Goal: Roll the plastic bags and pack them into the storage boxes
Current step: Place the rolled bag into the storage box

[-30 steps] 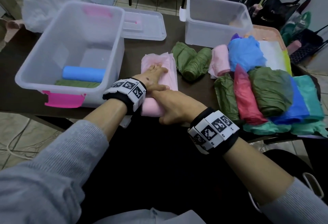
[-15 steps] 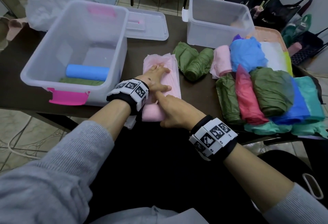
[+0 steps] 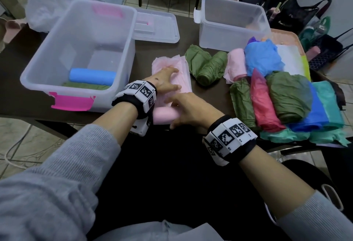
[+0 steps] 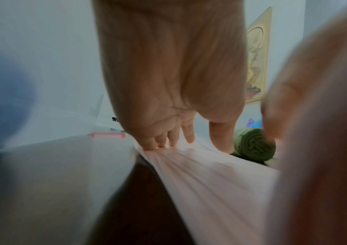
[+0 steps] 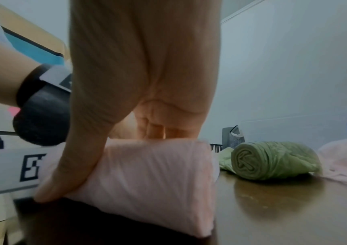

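Since a moment ago the right hand has cupped the rolled end of the pink plastic bag, fingers curled round it. Flat-fingered, the left hand presses the unrolled film. Thin, soft and slippery, it likely springs loose; grip the roll's ends.

A dark brown worktop stands on a pale tiled floor under dim, cool light. Handbags lean against a light wall at the far right. A gold-framed picture hangs on a pale wall.
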